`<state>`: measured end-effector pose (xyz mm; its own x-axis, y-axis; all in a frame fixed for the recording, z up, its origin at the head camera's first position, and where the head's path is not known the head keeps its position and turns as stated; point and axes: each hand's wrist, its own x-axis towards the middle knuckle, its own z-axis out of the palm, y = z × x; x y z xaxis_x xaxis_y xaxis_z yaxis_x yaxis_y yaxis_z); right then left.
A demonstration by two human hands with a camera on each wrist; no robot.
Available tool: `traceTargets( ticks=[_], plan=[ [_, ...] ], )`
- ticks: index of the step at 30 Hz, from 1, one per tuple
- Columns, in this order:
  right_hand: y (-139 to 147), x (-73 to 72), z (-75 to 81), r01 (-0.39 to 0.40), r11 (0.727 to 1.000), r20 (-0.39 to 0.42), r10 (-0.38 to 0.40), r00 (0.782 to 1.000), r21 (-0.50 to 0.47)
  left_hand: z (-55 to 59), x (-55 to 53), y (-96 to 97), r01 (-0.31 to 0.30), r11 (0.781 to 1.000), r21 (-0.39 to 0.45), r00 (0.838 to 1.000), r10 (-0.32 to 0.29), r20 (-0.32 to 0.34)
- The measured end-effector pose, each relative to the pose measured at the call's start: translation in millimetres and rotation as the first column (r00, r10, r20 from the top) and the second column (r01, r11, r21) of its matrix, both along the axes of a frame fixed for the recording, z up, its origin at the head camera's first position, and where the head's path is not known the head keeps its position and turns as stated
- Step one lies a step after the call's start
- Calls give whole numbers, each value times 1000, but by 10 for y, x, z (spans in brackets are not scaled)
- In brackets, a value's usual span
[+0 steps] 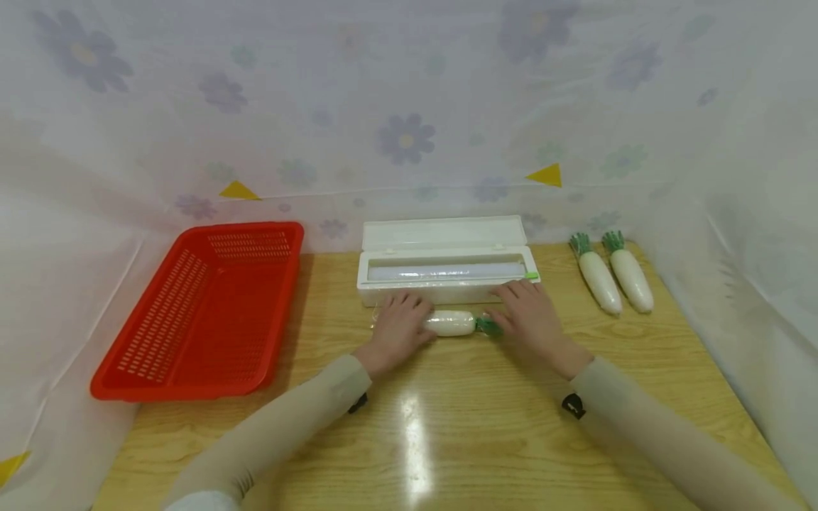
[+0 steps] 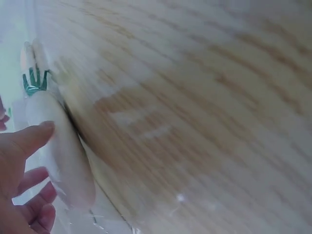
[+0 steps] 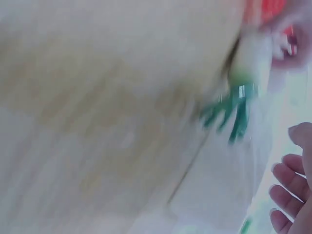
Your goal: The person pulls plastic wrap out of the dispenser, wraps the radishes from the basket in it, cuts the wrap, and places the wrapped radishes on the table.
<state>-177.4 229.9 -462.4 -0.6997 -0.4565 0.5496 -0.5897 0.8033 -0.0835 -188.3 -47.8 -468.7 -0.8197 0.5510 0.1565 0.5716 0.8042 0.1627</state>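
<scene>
A white radish (image 1: 451, 323) with green leaves (image 1: 488, 326) lies crosswise on the table, with clear plastic film around it. My left hand (image 1: 401, 326) covers its left end; in the left wrist view the thumb (image 2: 36, 136) lies on the radish (image 2: 63, 151), fingers bent along its far side. Beside the leafy end is my right hand (image 1: 529, 318), fingers loosely bent, fingertips near the box front. In the right wrist view these fingers (image 3: 290, 183) hold nothing. Just behind stands a white wrap dispenser (image 1: 441, 294), lid raised, with a film roll (image 1: 447, 271) inside.
A red plastic basket (image 1: 271, 341) stands at the left of the wooden table. Two more white radishes (image 1: 599, 282) (image 1: 631, 279) lie at the back right. Flower-patterned sheeting (image 1: 409, 85) encloses the table's back and sides.
</scene>
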Motion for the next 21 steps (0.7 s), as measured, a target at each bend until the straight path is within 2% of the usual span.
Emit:
traceTargets(
  ticks=[3,7,11,15,17,21],
  plan=[
    [203,-97,40,18,995,-49,-23,999,-98,29,3,28,4,1000,22,1000,-4,-2],
    [434,-238,35,63,981,-27,-69,997,-184,131,-9,114,39,997,61,999,-38,-12],
    [579,-317,0,115,968,94,-96,991,-221,272,-48,302,88,994,69,996,-87,-17],
    [670,-346,-57,139,962,219,-87,972,-235,331,-114,569,125,990,65,991,-122,-51],
    [697,-360,-93,129,959,246,-65,967,-252,346,-156,708,132,988,78,990,-129,-48],
    [726,-398,-176,89,953,226,-22,974,-291,392,-237,964,130,985,115,991,-131,1]
  ],
)
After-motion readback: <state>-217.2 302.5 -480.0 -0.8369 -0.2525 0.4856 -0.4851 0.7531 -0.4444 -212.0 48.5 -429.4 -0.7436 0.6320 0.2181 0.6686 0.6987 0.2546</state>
